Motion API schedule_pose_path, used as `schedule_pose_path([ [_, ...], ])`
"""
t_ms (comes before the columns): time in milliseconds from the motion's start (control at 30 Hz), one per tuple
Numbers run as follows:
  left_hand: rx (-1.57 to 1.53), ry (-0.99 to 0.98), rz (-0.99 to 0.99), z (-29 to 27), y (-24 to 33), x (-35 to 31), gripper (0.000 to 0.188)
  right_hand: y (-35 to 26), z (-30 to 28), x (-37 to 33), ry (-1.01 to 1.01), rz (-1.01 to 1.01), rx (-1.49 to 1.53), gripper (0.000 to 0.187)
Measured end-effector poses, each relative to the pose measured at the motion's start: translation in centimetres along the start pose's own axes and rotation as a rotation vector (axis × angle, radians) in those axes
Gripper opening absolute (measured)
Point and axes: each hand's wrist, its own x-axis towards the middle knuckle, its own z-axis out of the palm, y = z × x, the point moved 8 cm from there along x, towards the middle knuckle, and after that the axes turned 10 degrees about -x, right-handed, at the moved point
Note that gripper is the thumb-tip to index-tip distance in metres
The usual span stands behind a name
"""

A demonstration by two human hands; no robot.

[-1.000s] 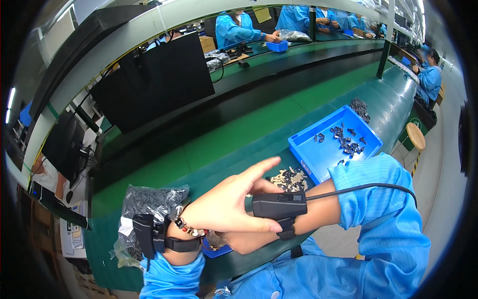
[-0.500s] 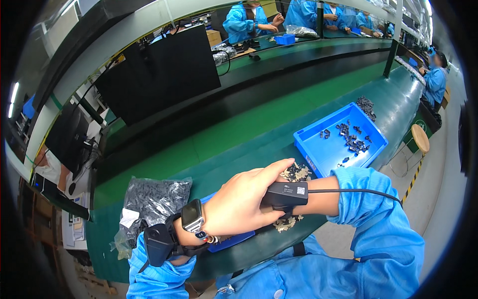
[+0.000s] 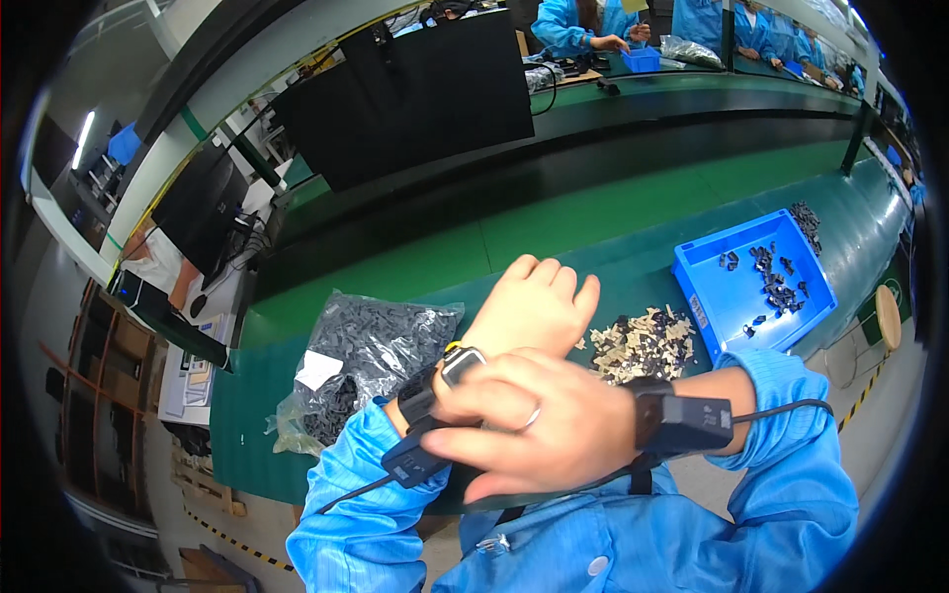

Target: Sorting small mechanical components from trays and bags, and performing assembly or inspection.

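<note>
Right hand: it lies across the left wrist, back side up, with its fingers (image 3: 484, 448) spread apart and a thin ring (image 3: 534, 412) on one; they look blurry.
Left hand: it (image 3: 534, 306) points away, back side up, fingers a bit bent; its palm is hidden, so I cannot tell if it holds anything.
Watch: it (image 3: 463, 364) is on the left wrist, right by the fingers of the right hand.
Black boxes: one (image 3: 413, 457) is on the left wrist and one (image 3: 697, 423) is on the right wrist, each with a cord.
Small bits: a pile of tan and dark bits (image 3: 643, 346) sits just right of the left hand.
Bag: a clear bag (image 3: 376, 341) full of dark bits lies to the left, with a white paper (image 3: 318, 370) on it.
Blue tray: it (image 3: 730, 306) sits farther right with little black parts (image 3: 776, 287) inside; more dark bits (image 3: 807, 225) lie behind it.
Tabletop: it is green (image 3: 259, 425) and holds the bag, pile and tray.
Far side: a big black screen (image 3: 415, 104), and people in blue (image 3: 568, 28).
</note>
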Motion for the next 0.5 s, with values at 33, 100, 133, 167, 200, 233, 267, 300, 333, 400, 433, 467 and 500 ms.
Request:
schedule_pose_path([
  [33,0.008,-0.012,-0.01,0.5,0.2,-0.2,0.036,-0.7,1.0,0.7,0.027,-0.056,-0.062,0.043],
  [100,-0.006,-0.019,-0.007,1.1,0.7,-0.1,0.034,-1.7,2.5,1.4,0.05,-0.105,-0.14,0.041],
  [133,-0.007,-0.012,-0.004,1.1,0.9,-0.2,0.034,-2.1,3.5,1.6,-0.023,-0.124,-0.121,0.039],
  [167,-0.037,0.01,0.015,0.9,1.3,0.0,0.034,-2.4,4.2,1.7,-0.096,-0.141,-0.11,0.037],
  [200,-0.067,0.032,0.034,0.6,1.7,0.2,0.034,-2.7,4.6,2.0,-0.101,-0.141,-0.124,0.037],
  [233,-0.096,0.042,0.032,0.2,1.9,-0.2,0.033,-3.2,5.2,2.4,-0.128,-0.161,-0.112,0.035],
  [267,-0.12,0.032,0.033,-0.1,1.9,-0.6,0.033,-3.7,5.7,2.8,-0.159,-0.185,-0.103,0.033],
  [300,-0.155,0.044,0.038,-0.4,1.9,-1.0,0.034,-4.0,5.7,3.3,-0.162,-0.186,-0.123,0.033],
  [333,-0.19,0.055,0.041,-0.7,1.8,-1.4,0.034,-4.5,5.8,3.7,-0.162,-0.201,-0.137,0.032],
  [400,-0.276,0.036,0.029,-1.9,1.6,-2.4,0.037,-4.5,6.2,4.8,-0.168,-0.222,-0.163,0.03],
  [433,-0.392,0.059,-0.06,-2.8,0.8,-2.6,0.039,-3.8,6.3,5.3,-0.17,-0.177,-0.134,0.029],
  [467,-0.506,0.081,-0.152,-3.7,0.1,-3.2,0.042,-3.3,6.7,6.0,-0.171,-0.135,-0.103,0.027],
  [500,-0.553,0.1,-0.299,-4.6,-0.7,-4.2,0.043,-3.7,7.4,6.7,-0.164,-0.117,-0.112,0.018],
])
